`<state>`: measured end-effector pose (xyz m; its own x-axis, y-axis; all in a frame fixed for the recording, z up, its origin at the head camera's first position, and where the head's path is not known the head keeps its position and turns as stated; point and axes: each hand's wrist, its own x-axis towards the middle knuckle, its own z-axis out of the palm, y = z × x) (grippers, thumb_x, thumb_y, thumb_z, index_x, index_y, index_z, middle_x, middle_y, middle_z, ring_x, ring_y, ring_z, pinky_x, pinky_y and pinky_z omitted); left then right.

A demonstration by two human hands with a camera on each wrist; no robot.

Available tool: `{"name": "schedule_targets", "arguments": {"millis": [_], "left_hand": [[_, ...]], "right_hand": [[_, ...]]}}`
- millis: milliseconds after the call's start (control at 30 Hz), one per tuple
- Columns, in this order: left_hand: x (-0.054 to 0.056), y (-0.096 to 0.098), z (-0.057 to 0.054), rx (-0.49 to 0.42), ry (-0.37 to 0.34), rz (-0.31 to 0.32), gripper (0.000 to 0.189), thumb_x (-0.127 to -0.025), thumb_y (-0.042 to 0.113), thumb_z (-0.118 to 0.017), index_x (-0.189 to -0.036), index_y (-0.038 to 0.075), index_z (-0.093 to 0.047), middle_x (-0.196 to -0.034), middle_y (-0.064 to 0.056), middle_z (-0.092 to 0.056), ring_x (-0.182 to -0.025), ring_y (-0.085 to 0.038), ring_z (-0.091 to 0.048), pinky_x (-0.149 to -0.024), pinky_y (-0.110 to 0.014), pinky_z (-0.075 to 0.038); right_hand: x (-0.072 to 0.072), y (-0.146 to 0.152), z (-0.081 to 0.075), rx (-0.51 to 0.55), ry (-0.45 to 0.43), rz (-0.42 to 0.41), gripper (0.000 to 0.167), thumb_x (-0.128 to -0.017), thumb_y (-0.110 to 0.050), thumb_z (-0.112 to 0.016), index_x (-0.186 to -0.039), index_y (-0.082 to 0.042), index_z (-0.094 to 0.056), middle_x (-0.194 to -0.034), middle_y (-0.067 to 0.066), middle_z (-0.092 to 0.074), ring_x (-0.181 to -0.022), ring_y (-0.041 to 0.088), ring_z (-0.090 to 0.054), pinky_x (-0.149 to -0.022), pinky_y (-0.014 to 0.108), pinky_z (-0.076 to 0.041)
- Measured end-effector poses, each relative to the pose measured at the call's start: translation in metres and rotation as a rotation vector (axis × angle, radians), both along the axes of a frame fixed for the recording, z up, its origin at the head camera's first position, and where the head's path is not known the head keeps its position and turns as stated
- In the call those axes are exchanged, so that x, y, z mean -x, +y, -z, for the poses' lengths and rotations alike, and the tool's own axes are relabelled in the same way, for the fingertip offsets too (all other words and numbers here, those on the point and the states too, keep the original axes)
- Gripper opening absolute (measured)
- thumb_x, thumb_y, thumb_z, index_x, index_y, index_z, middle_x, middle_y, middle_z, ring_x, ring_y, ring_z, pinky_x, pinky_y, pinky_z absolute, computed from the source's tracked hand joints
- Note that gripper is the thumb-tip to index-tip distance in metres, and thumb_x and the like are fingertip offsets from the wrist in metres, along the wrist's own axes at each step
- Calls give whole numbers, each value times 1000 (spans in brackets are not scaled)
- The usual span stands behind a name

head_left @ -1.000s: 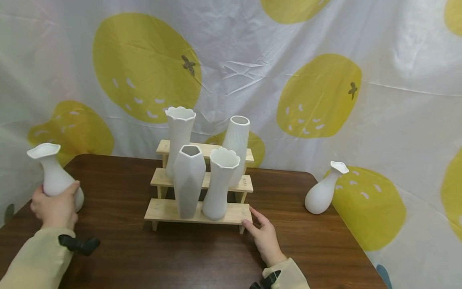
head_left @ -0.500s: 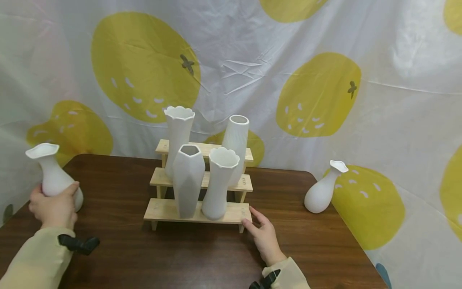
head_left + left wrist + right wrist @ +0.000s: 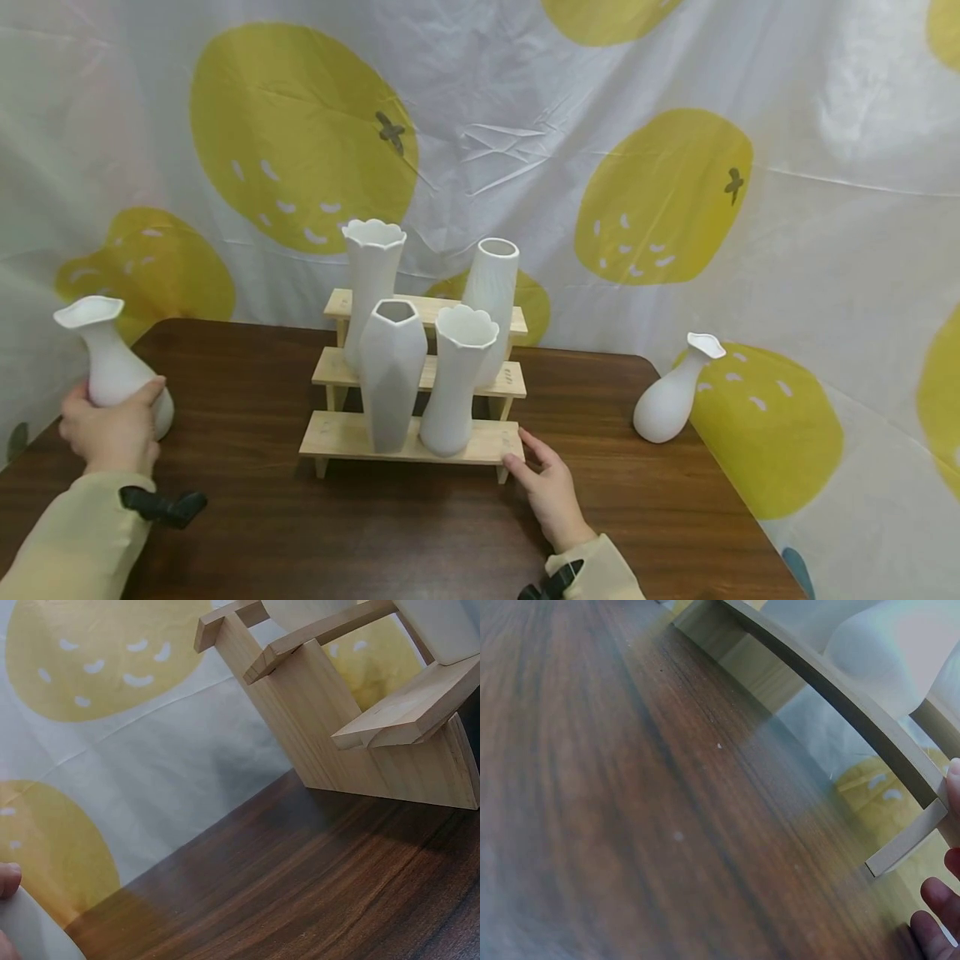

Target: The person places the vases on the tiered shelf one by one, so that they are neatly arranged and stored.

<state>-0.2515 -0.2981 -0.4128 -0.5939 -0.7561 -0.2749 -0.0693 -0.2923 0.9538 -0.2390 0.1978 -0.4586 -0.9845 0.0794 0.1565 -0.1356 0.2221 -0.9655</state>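
The left hand point(image 3: 116, 425) gripped a white, bulb-bodied vase with a narrow neck and a flared, wavy mouth point(image 3: 112, 367), its fingers and thumb wrapped around the lower body, near the left side of the dark brown wood-grain table point(image 3: 375, 533); whether the vase's base touched the tabletop could not be told. The right hand point(image 3: 551, 496) pinched the right end of the lowest board of a pale wooden three-tier stand point(image 3: 330, 429), its thumb at the front corner. On that lowest board stood a white, faceted vase with a five-sided mouth point(image 3: 393, 375) and, just beside it, a white, waisted vase with a scalloped rim point(image 3: 457, 379). Behind them, on the middle board, stood a taller white vase with a scalloped rim point(image 3: 375, 267) at the left and a white, tapering vase with a round mouth point(image 3: 491, 283) at the right. A second bulb-bodied white vase point(image 3: 667, 404) (much like the gripped one) rested near the table's right edge, well apart from the stand.
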Motion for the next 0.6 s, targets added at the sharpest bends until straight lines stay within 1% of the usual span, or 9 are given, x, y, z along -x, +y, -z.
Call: {"name": "schedule_targets", "arguments": {"millis": [100,267,467,600], "left_hand": [[0,-1,0,4,-5,9,93,-71,25,-87,-146,35,-33,-154,8,-16,-137,-17,-21,-110,-43,-27],[0,-1,0,26,-15,18,94,-71,22,-87,-147,34,-33,-155,6,-18,-137,-17,-22,-110,-42,-26],[-1,-1,0,28,-10,2,93,-71,20,-87,-146,33,-34,-154,6,-21,-137,-16,-23,-110,-41,-26],[-2,-1,0,61,-15,5,89,-73,21,-85,-147,31,-35,-153,3,-24,-136,-17,-26,-111,-42,-26]], "right_hand": [[7,3,11,-2,-5,8,55,-88,-16,-72,-137,0,-52,-126,19,-58,-113,29,-53,-83,23,-44],[9,4,15,-16,18,18,56,-88,-18,-72,-137,-1,-52,-126,17,-59,-112,28,-53,-84,25,-44],[7,3,12,-13,8,11,55,-88,-17,-72,-136,0,-52,-128,18,-58,-115,29,-53,-85,23,-44],[0,-1,0,-2,1,3,53,-88,-11,-71,-135,4,-51,-127,22,-58,-115,33,-52,-84,22,-44]]}}
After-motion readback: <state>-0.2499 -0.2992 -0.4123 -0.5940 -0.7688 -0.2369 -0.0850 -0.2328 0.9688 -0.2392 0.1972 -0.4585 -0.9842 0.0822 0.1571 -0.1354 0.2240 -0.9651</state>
